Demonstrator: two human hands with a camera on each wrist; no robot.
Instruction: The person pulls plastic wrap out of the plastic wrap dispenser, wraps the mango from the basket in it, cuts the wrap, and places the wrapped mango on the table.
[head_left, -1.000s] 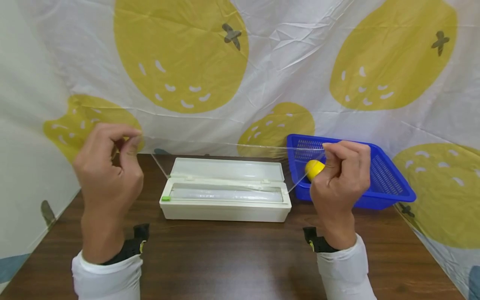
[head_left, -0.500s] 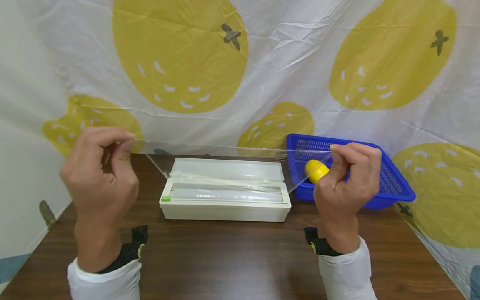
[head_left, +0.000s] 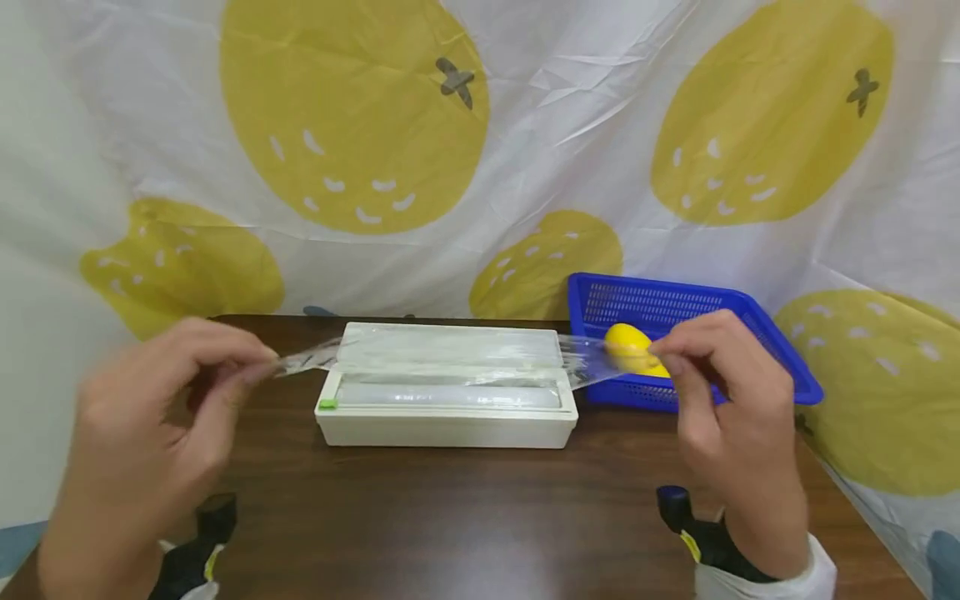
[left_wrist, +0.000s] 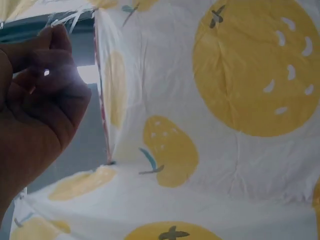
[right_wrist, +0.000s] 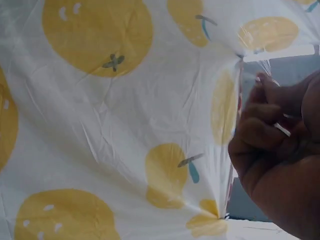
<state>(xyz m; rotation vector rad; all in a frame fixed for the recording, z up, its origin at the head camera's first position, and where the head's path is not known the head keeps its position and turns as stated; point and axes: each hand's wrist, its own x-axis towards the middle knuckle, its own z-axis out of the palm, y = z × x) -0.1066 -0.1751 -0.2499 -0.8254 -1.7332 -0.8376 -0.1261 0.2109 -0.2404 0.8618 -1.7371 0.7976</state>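
Note:
A strip of clear cling film (head_left: 588,358) stretches between my two hands, passing across the lid of a white cling film box (head_left: 446,431) in the head view. My left hand (head_left: 161,425) pinches its left end between thumb and fingertips. At the other end my right hand (head_left: 738,417) pinches the film in front of the blue basket. The box stands with its lid (head_left: 450,343) tipped back, and the film roll (head_left: 450,396) shows inside. Both wrist views show film at the fingertips, left hand (left_wrist: 45,95) and right hand (right_wrist: 280,130) alike.
A blue perforated basket (head_left: 652,398) holding a yellow lemon (head_left: 628,343) stands right of the box, partly behind my right hand. The box has a green slider (head_left: 327,404) at its left end. A fruit-print cloth (head_left: 375,275) hangs behind the brown table (head_left: 450,525).
My hands have moved lower, closer to me and farther apart, each still pinching the film. The film has dropped from a raised sheet to a gathered, narrower strip at lid height.

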